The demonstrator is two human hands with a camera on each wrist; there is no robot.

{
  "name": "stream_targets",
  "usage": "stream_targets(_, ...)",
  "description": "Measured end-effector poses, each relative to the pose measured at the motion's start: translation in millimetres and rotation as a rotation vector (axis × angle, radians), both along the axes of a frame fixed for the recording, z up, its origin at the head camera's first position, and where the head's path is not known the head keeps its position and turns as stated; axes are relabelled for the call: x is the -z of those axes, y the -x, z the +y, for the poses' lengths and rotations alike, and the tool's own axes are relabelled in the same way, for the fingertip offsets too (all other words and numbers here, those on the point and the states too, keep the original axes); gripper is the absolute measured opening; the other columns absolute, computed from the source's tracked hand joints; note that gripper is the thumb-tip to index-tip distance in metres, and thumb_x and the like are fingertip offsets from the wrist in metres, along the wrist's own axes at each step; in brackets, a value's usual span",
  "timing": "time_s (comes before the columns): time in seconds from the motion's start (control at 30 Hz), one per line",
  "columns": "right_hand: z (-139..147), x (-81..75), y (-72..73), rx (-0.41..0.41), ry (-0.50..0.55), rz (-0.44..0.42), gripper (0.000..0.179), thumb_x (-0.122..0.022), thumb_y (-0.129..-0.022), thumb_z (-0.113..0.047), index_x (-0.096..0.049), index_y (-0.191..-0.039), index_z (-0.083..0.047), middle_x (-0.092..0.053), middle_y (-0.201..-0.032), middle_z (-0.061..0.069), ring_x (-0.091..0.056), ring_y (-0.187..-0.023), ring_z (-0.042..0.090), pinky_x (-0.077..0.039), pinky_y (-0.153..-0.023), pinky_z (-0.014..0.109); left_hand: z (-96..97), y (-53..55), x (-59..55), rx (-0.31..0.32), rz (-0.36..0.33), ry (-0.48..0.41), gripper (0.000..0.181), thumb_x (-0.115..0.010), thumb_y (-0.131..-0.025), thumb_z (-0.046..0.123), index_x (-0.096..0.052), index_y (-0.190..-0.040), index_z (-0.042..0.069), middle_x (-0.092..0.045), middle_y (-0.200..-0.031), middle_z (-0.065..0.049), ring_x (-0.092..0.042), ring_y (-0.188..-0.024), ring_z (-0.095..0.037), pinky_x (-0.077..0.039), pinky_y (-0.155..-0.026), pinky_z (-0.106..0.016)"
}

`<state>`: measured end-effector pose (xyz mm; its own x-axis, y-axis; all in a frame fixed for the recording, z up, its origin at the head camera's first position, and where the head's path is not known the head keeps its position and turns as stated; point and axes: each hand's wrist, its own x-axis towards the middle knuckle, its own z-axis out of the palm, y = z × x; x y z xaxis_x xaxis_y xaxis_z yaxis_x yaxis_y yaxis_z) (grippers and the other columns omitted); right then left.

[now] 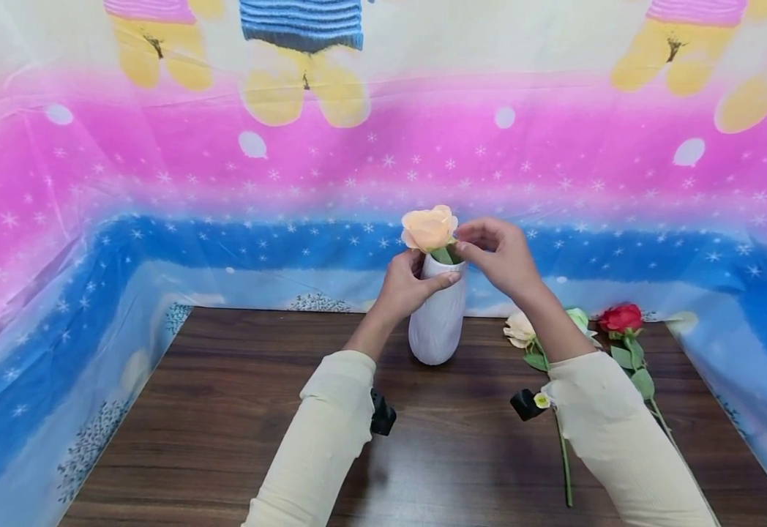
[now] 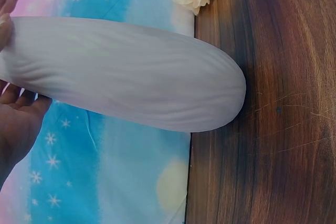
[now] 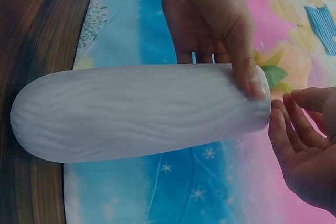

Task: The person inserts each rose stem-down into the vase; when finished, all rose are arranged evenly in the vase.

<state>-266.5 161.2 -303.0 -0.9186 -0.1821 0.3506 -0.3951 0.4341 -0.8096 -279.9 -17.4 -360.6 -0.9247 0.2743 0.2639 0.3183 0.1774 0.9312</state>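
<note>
A peach artificial rose (image 1: 429, 228) stands with its stem inside a tall white ribbed vase (image 1: 438, 322), which is upright on the table. My left hand (image 1: 411, 284) grips the vase just below the rim, thumb across the front and fingers behind. Beside the bloom, my right hand (image 1: 498, 256) pinches at the rose's green base with thumb and fingertips. From the right wrist view, those right-hand fingertips (image 3: 276, 109) sit by the vase mouth, close to a green leaf (image 3: 274, 74). The stem in the vase is hidden.
On the brown wooden table (image 1: 238, 417), to the right, lie a red rose (image 1: 620, 318), a cream rose (image 1: 519, 329) and a pale green flower (image 1: 579, 319), partly behind my right forearm. A patterned cloth (image 1: 331, 241) hangs behind the table and along its sides.
</note>
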Motion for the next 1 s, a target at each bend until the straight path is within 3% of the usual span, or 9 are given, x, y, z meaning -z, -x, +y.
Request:
stream_targets(0.1,4.8,2.4,-3.2,-0.011,0.041,-0.017,0.027,-0.065,-0.099,-0.011,-0.067,-0.121,0.005,-0.072,-0.113,0.021,-0.066,-0.089,-0.004,-0.056,-0.080,0.017,0.3,0.2,-0.2,-0.010,-0.005,0.006,0.055,-0.078,-0.091,0.023,-0.056,-0.139,0.008,-0.065,-0.135,-0.012,-0.066,-0.124,-0.027,-0.056,-0.104,-0.043)
stream_targets(0.33,14.6,5.8,-9.6,-0.039,0.124,-0.041,0.025,-0.065,-0.098,-0.008,-0.065,-0.120,0.006,-0.071,-0.099,-0.008,-0.069,-0.091,-0.001,-0.060,-0.084,0.019,1.0,-0.1,-0.8,-0.023,-0.013,0.012,0.057,-0.079,-0.091,0.025,-0.056,-0.140,0.008,-0.065,-0.136,-0.012,-0.065,-0.125,-0.027,-0.055,-0.105,-0.044)
stream_targets(0.47,21.1,6.6,-15.1,-0.037,0.140,-0.047,0.026,-0.065,-0.099,-0.008,-0.064,-0.120,0.007,-0.069,-0.097,-0.019,-0.069,-0.090,-0.003,-0.059,-0.083,0.017,1.3,-0.1,-0.6,-0.030,-0.010,0.010,0.056,-0.079,-0.091,0.024,-0.056,-0.140,0.009,-0.065,-0.136,-0.011,-0.065,-0.126,-0.027,-0.055,-0.105,-0.044)
stream_targets(1.0,50.7,22.8,-31.7,-0.024,0.172,-0.085,0.012,-0.063,-0.101,-0.015,-0.068,-0.112,-0.015,-0.071,-0.096,-0.020,-0.071,-0.092,-0.001,-0.059,-0.084,0.018,2.1,1.0,0.8,-0.031,-0.008,0.000,0.057,-0.079,-0.090,0.023,-0.056,-0.140,0.007,-0.065,-0.136,-0.013,-0.065,-0.126,-0.028,-0.055,-0.106,-0.045)
